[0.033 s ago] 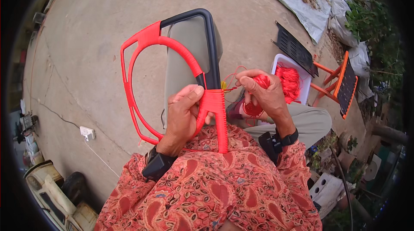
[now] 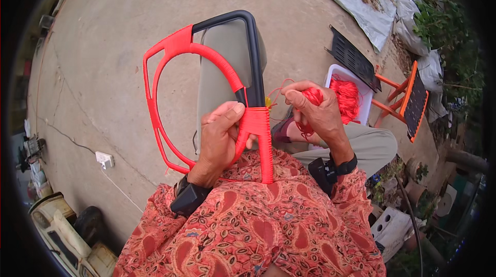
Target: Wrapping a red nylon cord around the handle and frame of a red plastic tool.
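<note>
A tubular frame [image 2: 253, 55] rests across my lap and raised knee, black where bare and tightly wound with red cord elsewhere. Inside it curves a red-wrapped ring [image 2: 219, 61], with a short black stretch near its joint to the side bar. My left hand [image 2: 214, 135] is closed on the frame there, thumb over the red winding [image 2: 257, 122]. To the right, my right hand [image 2: 324, 114] is closed around a bundle of red cord [image 2: 313, 96], some loops dangling below the fingers. A thin red strand runs between this bundle and the frame.
Beside my right hand, a white plastic tub [image 2: 368, 105] contains more red cord [image 2: 345, 95]. Past it stands an orange-legged stool [image 2: 395, 91] with black slotted panels. A white power socket block [image 2: 105, 160] lies on the concrete at left, and a silvery sheet [image 2: 380, 29] at far right.
The red strand by my right fingers looks looser, and the cord hanging below that hand has shifted slightly. My left hand and the frame stay nearly still.
</note>
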`<action>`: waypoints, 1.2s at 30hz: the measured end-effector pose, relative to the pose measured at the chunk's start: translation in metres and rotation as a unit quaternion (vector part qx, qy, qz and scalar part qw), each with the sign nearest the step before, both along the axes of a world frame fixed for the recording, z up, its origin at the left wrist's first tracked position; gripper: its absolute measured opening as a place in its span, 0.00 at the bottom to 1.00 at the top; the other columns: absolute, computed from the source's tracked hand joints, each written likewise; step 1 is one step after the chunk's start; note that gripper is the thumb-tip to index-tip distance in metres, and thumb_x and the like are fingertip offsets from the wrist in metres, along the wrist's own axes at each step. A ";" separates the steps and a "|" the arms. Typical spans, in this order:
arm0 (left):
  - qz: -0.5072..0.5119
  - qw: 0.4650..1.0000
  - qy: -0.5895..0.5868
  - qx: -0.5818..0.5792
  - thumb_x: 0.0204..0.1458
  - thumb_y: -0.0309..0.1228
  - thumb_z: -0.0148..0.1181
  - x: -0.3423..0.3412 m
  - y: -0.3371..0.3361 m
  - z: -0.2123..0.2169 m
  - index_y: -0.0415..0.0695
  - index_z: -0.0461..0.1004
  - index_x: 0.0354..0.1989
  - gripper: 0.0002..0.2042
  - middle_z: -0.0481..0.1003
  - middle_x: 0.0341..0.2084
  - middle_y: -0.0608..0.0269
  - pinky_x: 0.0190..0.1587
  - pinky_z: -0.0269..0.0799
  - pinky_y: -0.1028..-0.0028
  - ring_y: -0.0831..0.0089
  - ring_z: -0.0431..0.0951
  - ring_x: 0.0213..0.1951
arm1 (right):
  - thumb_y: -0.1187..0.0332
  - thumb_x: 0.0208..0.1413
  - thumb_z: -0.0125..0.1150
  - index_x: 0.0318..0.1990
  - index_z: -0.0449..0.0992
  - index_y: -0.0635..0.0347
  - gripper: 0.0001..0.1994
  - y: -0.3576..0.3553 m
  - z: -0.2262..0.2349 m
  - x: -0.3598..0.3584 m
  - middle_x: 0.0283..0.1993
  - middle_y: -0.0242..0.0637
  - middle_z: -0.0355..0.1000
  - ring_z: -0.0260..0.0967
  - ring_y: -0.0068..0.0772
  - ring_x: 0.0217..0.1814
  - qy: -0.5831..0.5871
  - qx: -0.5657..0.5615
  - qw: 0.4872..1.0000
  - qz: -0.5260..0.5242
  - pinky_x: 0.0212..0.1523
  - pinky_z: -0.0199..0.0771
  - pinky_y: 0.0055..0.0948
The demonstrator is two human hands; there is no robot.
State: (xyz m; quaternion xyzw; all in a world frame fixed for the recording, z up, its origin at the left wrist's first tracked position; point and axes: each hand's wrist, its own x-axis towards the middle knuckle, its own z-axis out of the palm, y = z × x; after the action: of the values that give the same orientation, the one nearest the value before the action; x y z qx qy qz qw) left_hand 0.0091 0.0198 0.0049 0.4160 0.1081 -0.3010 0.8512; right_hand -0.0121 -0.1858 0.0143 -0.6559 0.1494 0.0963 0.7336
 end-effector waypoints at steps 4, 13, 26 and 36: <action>-0.008 1.000 -0.011 0.026 0.60 0.34 0.49 -0.001 -0.001 0.000 0.34 0.69 0.32 0.13 0.75 0.23 0.49 0.19 0.69 0.73 0.67 0.72 0.16 | 0.63 0.57 0.62 0.33 0.77 0.61 0.09 0.014 0.011 0.007 0.20 0.23 0.67 0.59 0.10 0.19 -0.018 -0.060 0.994 0.086 0.18 0.56 0.16; -0.026 0.999 -0.019 0.020 0.60 0.36 0.48 0.002 0.001 -0.007 0.34 0.69 0.33 0.15 0.75 0.23 0.52 0.21 0.71 0.74 0.68 0.74 0.18 | 0.67 0.56 0.60 0.28 0.72 0.62 0.09 0.024 0.002 0.006 0.20 0.21 0.64 0.57 0.09 0.22 -0.100 -0.101 0.986 0.086 0.21 0.57 0.16; -0.049 0.999 0.007 -0.014 0.58 0.29 0.55 0.008 -0.006 0.005 0.34 0.71 0.39 0.09 0.75 0.25 0.60 0.16 0.66 0.82 0.80 0.71 0.18 | 0.63 0.58 0.60 0.32 0.72 0.60 0.10 0.020 0.003 0.001 0.18 0.24 0.64 0.56 0.13 0.15 0.021 0.048 0.996 0.078 0.15 0.55 0.17; -0.028 1.000 -0.007 -0.004 0.57 0.29 0.55 0.007 -0.010 -0.001 0.34 0.72 0.39 0.09 0.76 0.26 0.61 0.14 0.61 0.84 0.83 0.69 0.18 | 0.50 0.62 0.50 0.57 0.57 0.66 0.28 0.014 -0.055 -0.080 0.34 0.38 0.69 0.68 0.27 0.36 0.102 0.349 0.930 -0.043 0.37 0.70 0.24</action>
State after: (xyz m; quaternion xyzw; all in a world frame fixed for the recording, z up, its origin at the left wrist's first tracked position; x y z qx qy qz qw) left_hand 0.0160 0.0100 0.0040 0.4174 0.0894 -0.3223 0.8449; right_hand -0.0926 -0.1719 -0.0411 -0.3377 0.2084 0.1770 0.9006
